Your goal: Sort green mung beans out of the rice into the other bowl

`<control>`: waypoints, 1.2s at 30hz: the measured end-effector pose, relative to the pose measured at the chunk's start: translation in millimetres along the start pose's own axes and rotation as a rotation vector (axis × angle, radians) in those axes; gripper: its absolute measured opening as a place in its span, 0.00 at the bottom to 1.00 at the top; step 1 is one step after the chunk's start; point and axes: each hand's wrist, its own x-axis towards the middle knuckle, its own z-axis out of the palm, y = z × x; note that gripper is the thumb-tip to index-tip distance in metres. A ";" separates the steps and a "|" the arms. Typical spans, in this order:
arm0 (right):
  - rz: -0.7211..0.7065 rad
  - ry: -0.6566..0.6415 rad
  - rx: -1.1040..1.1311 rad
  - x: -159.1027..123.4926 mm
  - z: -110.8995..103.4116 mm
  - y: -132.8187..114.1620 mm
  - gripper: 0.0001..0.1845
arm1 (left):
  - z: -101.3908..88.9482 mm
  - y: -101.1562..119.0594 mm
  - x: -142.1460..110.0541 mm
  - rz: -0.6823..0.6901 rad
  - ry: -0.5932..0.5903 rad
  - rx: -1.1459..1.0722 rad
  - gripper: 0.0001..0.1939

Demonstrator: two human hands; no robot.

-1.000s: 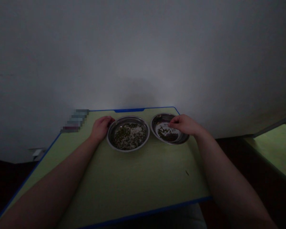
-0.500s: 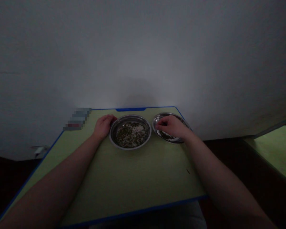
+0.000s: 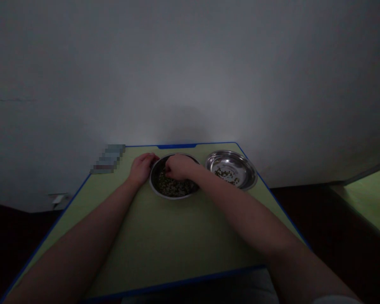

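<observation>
Two round steel dishes stand at the far end of a green table (image 3: 164,236). The left dish (image 3: 174,191) holds a mix of dark beans and white grains. My left hand (image 3: 141,167) rests curled against its left rim. My right hand (image 3: 178,166) is over this dish with fingers bunched down into the mix; what they pinch is too small to see. The right dish (image 3: 232,168) holds a small scatter of dark beans and no hand is near it.
The table has a blue edge and stands against a pale wall. A blurred-out patch (image 3: 109,159) lies at the table's far left corner. A second green table (image 3: 370,198) shows at the right, across a dark gap.
My right hand left the right dish and moved left into the left dish. My left hand stayed at the left dish's rim.
</observation>
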 end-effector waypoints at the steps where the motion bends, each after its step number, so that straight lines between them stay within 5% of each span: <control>1: 0.014 -0.005 -0.014 2.4 1.6 -2.1 0.17 | 0.0 0.8 -0.4 0.004 0.003 0.003 0.17; 11: 0.092 -0.089 -0.048 5.9 3.6 -24.4 0.18 | -1.9 -0.8 0.4 -0.007 -0.003 0.015 0.19; 21: 0.062 -0.097 0.043 -5.0 -7.2 -10.6 0.18 | -1.2 1.2 -0.6 -0.044 0.011 0.004 0.18; 30: 0.079 -0.042 0.386 -17.8 -24.3 6.5 0.15 | -1.1 8.8 -4.3 -0.016 0.027 0.060 0.17; 36: 0.092 0.107 0.806 -77.2 -28.2 37.4 0.10 | -1.4 3.5 -3.4 -0.046 0.002 0.029 0.18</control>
